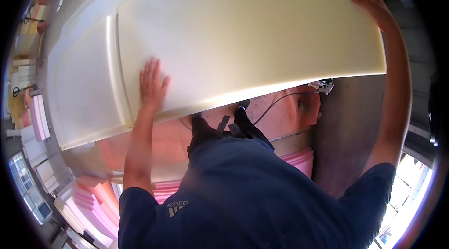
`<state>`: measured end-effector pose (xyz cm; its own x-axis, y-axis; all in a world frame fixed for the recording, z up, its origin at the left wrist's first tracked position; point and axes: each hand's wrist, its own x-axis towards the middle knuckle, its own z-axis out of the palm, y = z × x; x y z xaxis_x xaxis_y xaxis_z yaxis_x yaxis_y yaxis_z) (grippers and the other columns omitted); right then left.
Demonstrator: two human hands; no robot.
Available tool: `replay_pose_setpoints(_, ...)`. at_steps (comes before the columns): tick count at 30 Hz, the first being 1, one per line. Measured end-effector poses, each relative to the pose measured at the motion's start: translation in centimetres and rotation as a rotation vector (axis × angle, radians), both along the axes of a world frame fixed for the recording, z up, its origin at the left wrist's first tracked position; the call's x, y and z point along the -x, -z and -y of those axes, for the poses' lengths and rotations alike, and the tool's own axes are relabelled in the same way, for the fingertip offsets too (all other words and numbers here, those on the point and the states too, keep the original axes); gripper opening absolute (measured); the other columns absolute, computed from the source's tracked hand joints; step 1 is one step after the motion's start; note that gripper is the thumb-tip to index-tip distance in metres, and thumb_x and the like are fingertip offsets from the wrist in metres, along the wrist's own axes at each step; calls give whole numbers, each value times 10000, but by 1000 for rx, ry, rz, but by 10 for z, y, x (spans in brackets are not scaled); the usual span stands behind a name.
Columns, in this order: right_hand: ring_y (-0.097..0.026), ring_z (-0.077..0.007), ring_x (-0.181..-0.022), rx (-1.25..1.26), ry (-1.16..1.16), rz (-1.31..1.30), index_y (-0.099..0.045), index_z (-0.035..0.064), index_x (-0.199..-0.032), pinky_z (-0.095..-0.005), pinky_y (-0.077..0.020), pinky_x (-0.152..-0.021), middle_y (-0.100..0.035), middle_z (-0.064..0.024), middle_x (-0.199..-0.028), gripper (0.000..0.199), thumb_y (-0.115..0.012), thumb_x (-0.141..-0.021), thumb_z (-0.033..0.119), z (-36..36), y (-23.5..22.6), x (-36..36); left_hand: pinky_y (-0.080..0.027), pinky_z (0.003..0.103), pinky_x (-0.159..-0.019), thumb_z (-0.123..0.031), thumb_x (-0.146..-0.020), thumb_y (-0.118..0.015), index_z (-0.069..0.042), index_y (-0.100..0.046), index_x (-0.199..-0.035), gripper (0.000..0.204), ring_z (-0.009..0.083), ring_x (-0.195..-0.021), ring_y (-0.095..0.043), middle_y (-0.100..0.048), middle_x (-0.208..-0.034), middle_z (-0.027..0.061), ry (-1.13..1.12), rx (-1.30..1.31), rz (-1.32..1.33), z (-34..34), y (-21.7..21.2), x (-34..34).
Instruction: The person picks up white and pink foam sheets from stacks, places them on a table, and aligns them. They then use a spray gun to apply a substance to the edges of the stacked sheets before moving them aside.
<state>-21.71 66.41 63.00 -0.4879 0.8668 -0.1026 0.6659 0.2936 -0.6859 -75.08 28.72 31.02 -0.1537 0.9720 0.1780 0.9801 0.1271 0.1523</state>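
A large pale yellow foam sheet [252, 29] spans the area in front of me, lying over another pale sheet [84, 76] that shows at the left. My left hand [153, 83] rests flat on the top sheet near its left end, fingers stretched out. At the far right corner, my right hand [374, 8] is closed on the sheet's edge. Its thumb lies on the upper face, while the other fingers are partly hidden at the edge.
Beneath the sheet's near edge are an orange-red board [140, 150], a black cable [276, 104] and a small metallic device [322, 85]. Pink foam pieces [89, 207] are stacked at lower left, and more pink sheets [301, 161] sit beside me. A grey-brown panel [351, 118] stands at right.
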Motion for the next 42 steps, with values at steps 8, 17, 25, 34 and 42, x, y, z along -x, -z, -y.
replay_pose_setpoints(8, -646, -158, -927, 211, 62, -77, -603, 12, -1204, -340, -515, -823, -675, -62, -1045, 376, -682, -882, 189, -50, 108, -57, -108, 520, -1188, -398, -981, -482, -144, -291, -1527, 632, 301, -1485, -177, -249, -1597, 90, -157, 61, 13, -17, 20, -30)
replay_pose_setpoints(17, -635, -173, -945, 381, 124, -92, -602, -18, -1185, -351, -502, -838, -665, -87, -1035, 367, -675, -869, 154, -77, 186, -81, -118, 549, -1176, -425, -965, -498, -105, -297, -1519, 671, 331, -1477, -194, -267, -1586, 115, -54, 42, 62, -72, 10, -148)
replay_pose_setpoints(25, -637, -185, -926, 410, 133, -154, -640, -10, -1117, -369, -504, -801, -675, -86, -981, 352, -724, -826, 171, -89, 242, -96, -102, 547, -1178, -428, -971, -482, -100, -285, -1522, 671, 335, -1479, -186, -269, -1585, 121, 119, 66, 112, -126, -4, -235)
replay_pose_setpoints(34, -641, -199, -788, 266, 211, 107, -684, -14, -1015, -336, -533, -693, -666, -111, -868, 400, -800, -751, 262, -91, 254, -103, -95, 559, -1178, -452, -953, -500, -98, -254, -1532, 722, 338, -1484, -159, -211, -1603, 133, 206, 155, 60, -167, -1, -304)
replay_pose_setpoints(42, -681, -220, -713, 276, 167, 163, -673, -23, -980, -330, -559, -672, -677, -141, -870, 428, -808, -756, 315, -89, 261, -106, -79, 601, -1161, -465, -942, -516, -67, -234, -1532, 765, 384, -1481, -134, -183, -1603, 166, 230, 148, 3, -178, 1, -316)
